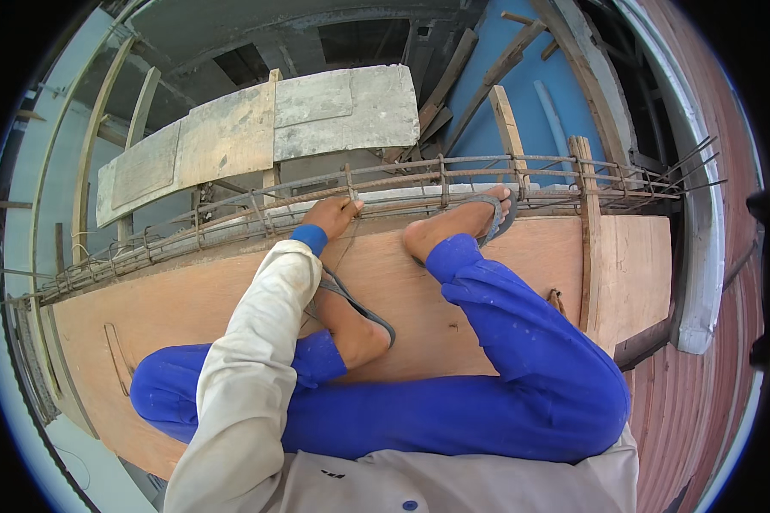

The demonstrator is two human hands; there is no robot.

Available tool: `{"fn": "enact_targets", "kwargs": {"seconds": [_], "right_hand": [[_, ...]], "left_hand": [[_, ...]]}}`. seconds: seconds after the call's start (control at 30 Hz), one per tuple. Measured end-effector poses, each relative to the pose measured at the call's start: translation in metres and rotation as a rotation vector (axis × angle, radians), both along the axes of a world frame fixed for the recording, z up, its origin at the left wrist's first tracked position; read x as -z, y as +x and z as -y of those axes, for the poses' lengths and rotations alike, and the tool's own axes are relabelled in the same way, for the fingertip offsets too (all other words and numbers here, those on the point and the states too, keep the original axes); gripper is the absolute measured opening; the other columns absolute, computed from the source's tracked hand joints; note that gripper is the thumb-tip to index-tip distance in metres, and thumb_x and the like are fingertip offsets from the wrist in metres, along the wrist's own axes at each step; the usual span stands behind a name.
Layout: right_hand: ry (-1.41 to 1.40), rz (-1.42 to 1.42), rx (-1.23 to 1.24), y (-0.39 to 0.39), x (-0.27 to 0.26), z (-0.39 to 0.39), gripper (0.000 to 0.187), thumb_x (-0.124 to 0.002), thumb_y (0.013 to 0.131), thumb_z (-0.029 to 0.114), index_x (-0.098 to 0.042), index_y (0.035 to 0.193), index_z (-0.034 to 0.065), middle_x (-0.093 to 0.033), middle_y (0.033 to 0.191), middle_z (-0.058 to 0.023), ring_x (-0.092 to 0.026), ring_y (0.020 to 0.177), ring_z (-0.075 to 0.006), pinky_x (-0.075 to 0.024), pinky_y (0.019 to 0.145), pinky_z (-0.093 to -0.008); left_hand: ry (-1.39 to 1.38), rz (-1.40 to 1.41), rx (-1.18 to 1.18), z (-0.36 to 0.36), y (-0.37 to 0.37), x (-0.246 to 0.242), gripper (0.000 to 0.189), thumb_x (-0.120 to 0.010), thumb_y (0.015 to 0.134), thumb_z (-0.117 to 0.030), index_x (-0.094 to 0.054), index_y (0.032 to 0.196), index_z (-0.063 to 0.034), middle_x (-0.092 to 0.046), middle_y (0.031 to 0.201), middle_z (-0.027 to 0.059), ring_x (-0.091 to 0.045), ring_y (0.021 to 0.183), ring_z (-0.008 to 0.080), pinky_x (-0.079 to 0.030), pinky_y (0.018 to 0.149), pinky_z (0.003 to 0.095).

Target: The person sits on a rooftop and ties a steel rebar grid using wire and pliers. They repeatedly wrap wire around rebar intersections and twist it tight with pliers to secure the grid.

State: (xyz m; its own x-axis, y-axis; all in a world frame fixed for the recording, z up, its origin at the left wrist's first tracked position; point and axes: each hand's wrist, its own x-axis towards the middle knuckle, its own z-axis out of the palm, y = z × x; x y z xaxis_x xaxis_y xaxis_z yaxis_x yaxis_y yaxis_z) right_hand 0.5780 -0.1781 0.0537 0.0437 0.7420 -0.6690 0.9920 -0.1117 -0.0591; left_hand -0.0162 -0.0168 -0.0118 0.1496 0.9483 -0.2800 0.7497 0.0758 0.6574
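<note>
My left hand point(335, 215), in a blue cuff and pale sleeve, rests at the near side of a long rebar cage point(443, 179). Its fingers are curled together beside a stirrup, and a thin wire point(348, 242) trails from them down over the plywood sheet point(385, 292). Stirrups are spaced along the cage's rusty lengthwise bars. I sit on the plywood in blue trousers. One sandalled foot point(465, 218) is against the cage and the other foot point(353, 314) lies below my left hand. My right hand is out of view.
A wooden upright point(589, 256) crosses the cage at right, where loose bar ends point(696, 157) stick out. Stained panels point(231, 144) stand beyond, above a drop. A bent wire loop point(114, 359) lies at left. Red corrugated roofing point(667, 410) slopes at right.
</note>
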Motion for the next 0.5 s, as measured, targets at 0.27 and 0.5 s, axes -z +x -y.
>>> {"fn": "enact_targets", "kwargs": {"seconds": [0.27, 0.5], "right_hand": [[0.235, 0.089, 0.385, -0.019, 0.051, 0.093, 0.076, -0.065, 0.091, 0.058, -0.049, 0.139, 0.0008, -0.062, 0.122, -0.0230, -0.061, 0.110, -0.0346, -0.0473, 0.096, -0.0391], [0.573, 0.204, 0.569, -0.028, 0.043, 0.129, 0.070, -0.066, 0.092, 0.055, -0.052, 0.133, 0.0008, -0.064, 0.114, -0.0204, -0.061, 0.103, -0.0302, -0.0483, 0.088, -0.0369]], "left_hand": [[-0.125, -0.058, 0.028, -0.002, 0.008, -0.011, 0.057, -0.046, 0.101, -0.054, -0.075, 0.099, -0.0055, -0.070, 0.100, 0.0248, -0.066, 0.097, 0.0417, -0.050, 0.085, 0.0474], [-0.082, -0.153, -0.012, 0.002, 0.009, 0.002, 0.058, -0.040, 0.102, -0.056, -0.075, 0.106, -0.0092, -0.071, 0.109, 0.0216, -0.065, 0.105, 0.0408, -0.049, 0.092, 0.0481]]}}
